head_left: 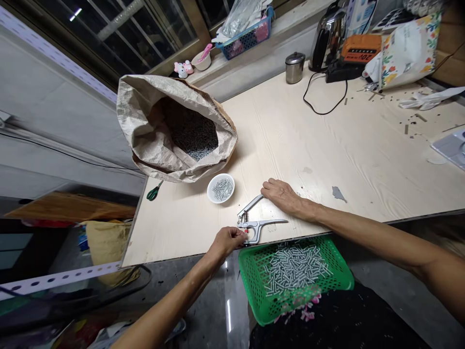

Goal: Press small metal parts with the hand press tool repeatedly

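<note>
Grey snap-fastener pliers [256, 227] with a coil spring lie at the front edge of the table, their handles apart. The fingers of my right hand [281, 194] are closed over the end of the raised upper handle. My left hand [230, 238] is pinched at the jaw end, beside a small red part; what is between its fingertips is too small to make out. A white bowl [211, 196] of small silvery metal pieces stands behind the pliers. Just below the table edge is a green plastic basket [250, 276] holding many similar metal pieces [296, 266].
A large woven sack [134, 116], open and partly filled with small metal pieces, stands at the back left. Green-handled scissors [153, 194] lie near the left edge. Farther back are a metal canister [294, 69], a kettle [327, 39] and a black cable [323, 113].
</note>
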Tool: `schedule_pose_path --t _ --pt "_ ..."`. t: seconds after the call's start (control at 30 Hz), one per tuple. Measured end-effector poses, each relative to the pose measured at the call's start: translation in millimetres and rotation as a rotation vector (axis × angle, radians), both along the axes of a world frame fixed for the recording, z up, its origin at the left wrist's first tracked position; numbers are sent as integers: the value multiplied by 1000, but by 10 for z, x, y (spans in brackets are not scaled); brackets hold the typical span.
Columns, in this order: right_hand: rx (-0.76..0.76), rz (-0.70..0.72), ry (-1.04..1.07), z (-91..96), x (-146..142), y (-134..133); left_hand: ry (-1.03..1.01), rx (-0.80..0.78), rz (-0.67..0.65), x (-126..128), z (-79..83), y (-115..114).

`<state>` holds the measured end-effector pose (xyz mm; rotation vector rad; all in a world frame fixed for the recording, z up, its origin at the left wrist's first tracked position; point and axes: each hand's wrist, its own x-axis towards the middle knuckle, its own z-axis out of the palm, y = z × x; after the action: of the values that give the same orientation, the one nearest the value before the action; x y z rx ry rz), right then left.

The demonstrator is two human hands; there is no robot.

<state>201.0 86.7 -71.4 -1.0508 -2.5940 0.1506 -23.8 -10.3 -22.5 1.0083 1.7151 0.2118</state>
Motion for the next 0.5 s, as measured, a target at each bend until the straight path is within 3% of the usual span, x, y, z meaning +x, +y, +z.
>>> schedule_pose_path --t 0.3,0.5 --pt "-36 -7 -46 21 -31 31 -30 -71 -4 25 15 64" --pt "-141 40 -11 220 77 -52 -29 -40 11 14 2 27"
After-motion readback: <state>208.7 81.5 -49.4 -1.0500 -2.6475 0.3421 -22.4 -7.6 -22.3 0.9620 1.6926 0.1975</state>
